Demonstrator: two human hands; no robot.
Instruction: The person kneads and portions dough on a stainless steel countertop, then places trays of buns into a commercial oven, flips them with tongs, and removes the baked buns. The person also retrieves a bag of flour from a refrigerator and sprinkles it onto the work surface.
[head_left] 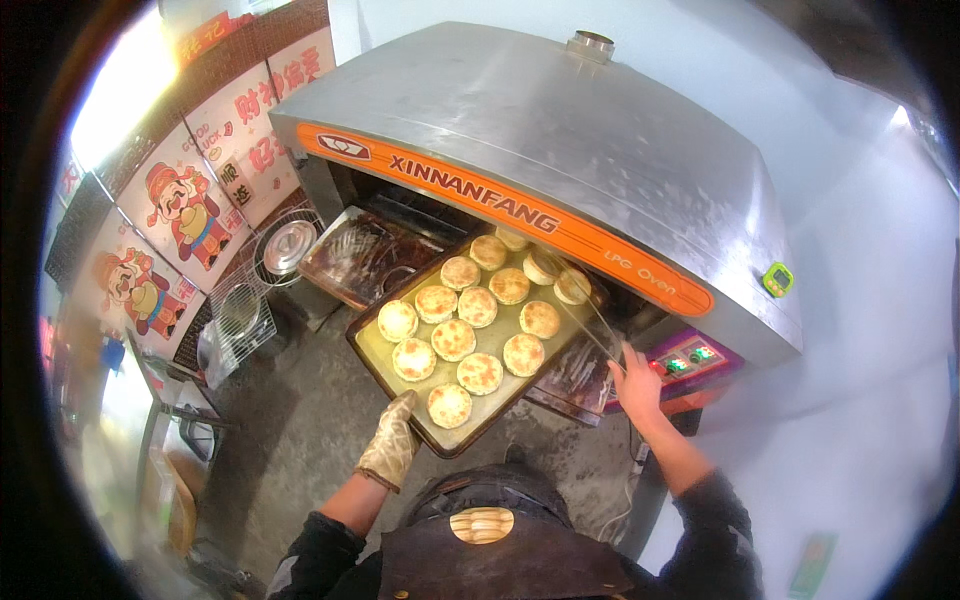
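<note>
A large baking tray (395, 361) of several round, browned flatbreads (453, 339) juts out of the oven mouth at a slant. My left hand (390, 447), in a patterned oven mitt, grips the tray's near left corner. My bare right hand (636, 381) is closed on thin metal tongs (600, 330), which reach toward the breads at the far right of the tray.
The stainless oven (520, 110) has an orange front strip and lit controls (688, 358). An empty dark tray (345, 262), a lidded pot (289, 245) and a wire rack (260, 330) sit to the left, before illustrated panels. A small green timer (778, 280) hangs at the oven's right.
</note>
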